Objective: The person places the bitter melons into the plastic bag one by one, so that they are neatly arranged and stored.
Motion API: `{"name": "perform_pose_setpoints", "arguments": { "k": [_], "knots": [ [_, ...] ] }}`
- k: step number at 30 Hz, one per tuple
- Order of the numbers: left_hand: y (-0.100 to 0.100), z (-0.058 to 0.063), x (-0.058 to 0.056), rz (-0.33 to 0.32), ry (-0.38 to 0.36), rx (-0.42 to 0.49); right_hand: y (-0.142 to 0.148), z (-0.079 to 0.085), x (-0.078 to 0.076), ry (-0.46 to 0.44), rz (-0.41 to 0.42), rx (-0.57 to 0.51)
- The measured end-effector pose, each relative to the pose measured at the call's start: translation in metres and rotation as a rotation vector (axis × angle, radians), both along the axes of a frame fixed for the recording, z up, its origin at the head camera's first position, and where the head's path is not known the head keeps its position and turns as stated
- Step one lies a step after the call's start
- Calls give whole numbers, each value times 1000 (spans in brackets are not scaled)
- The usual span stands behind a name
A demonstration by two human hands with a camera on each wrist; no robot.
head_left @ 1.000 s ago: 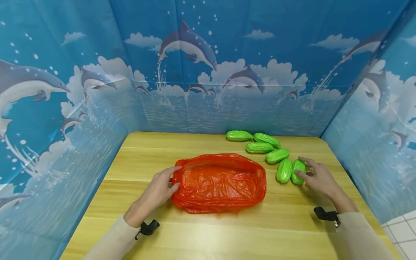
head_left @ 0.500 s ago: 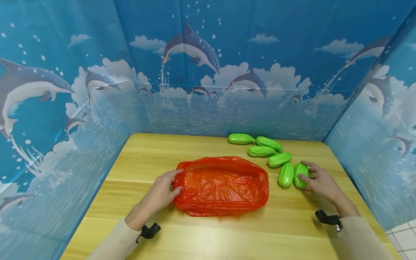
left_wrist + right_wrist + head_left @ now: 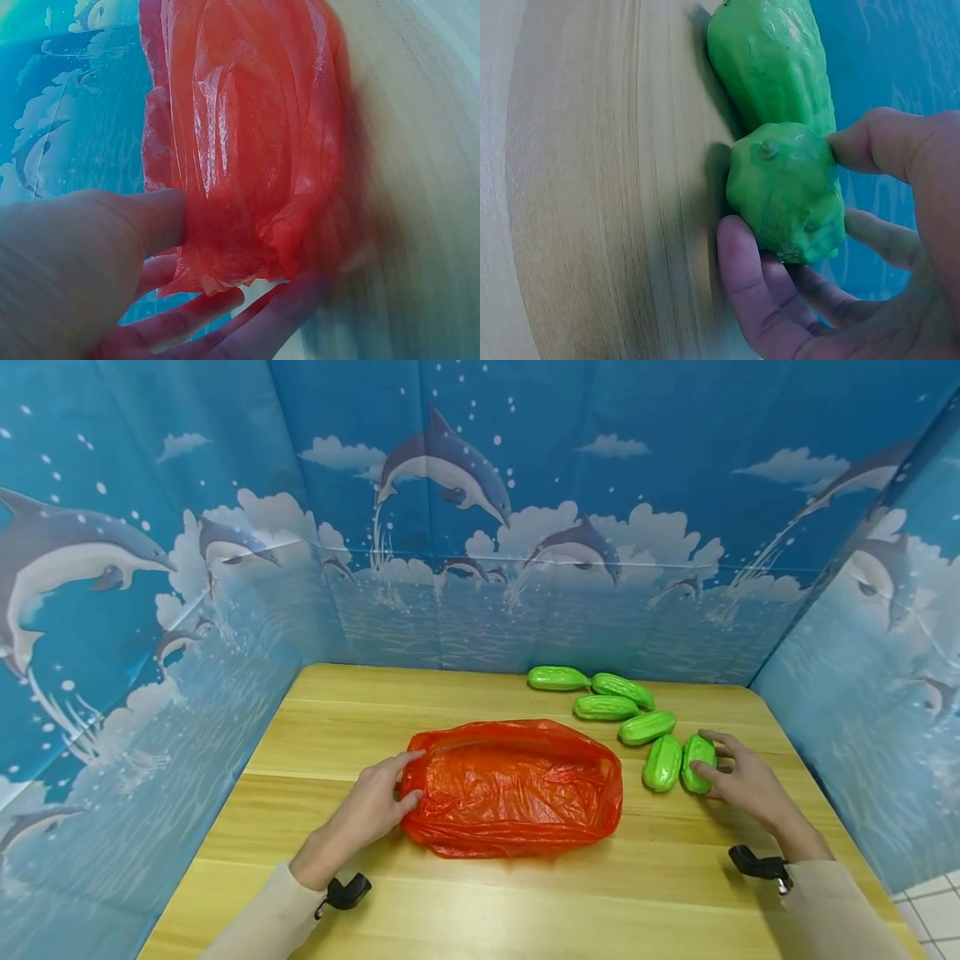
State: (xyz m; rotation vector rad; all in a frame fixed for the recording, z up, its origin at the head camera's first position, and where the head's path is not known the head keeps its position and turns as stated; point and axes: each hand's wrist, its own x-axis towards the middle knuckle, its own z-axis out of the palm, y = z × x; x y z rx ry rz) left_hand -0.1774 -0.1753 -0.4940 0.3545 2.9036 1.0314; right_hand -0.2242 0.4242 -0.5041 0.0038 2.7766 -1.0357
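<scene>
A red plastic bag [image 3: 517, 785] lies with its mouth spread wide on the wooden table. My left hand [image 3: 369, 802] is at the bag's left end. In the left wrist view its thumb [image 3: 161, 217] touches the red film, and the other fingers lie spread along the bag's end. On the right, my right hand [image 3: 746, 785] holds a shiny ribbed green gourd [image 3: 780, 187] between thumb and curled fingers. A second gourd [image 3: 663, 763] stands just left of the held one. From there several more gourds, such as this one [image 3: 606, 707], trail toward the back edge.
Curtains [image 3: 585, 468] printed with dolphins enclose the table [image 3: 345, 710] at the back and both sides. White floor tiles [image 3: 933, 910] show at the lower right. A black camera mount [image 3: 757, 862] sits on each wrist.
The right thumb and fingers have closed in round the rightmost gourd, which has hardly moved. The left hand stays at the bag. The head view has shifted slightly.
</scene>
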Motion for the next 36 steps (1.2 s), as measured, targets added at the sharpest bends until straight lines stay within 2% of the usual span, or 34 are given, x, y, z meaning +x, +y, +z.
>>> {"name": "perform_pose_setpoints", "arguments": {
  "k": [19, 29, 36],
  "knots": [
    [3, 3, 0, 9, 13, -15, 1, 3, 2, 62, -26, -101],
    [5, 1, 1, -4, 13, -16, -2, 12, 6, 182, -44, -103],
    [6, 2, -1, -9, 4, -15, -9, 22, 6, 215, -23, -147]
  ]
}}
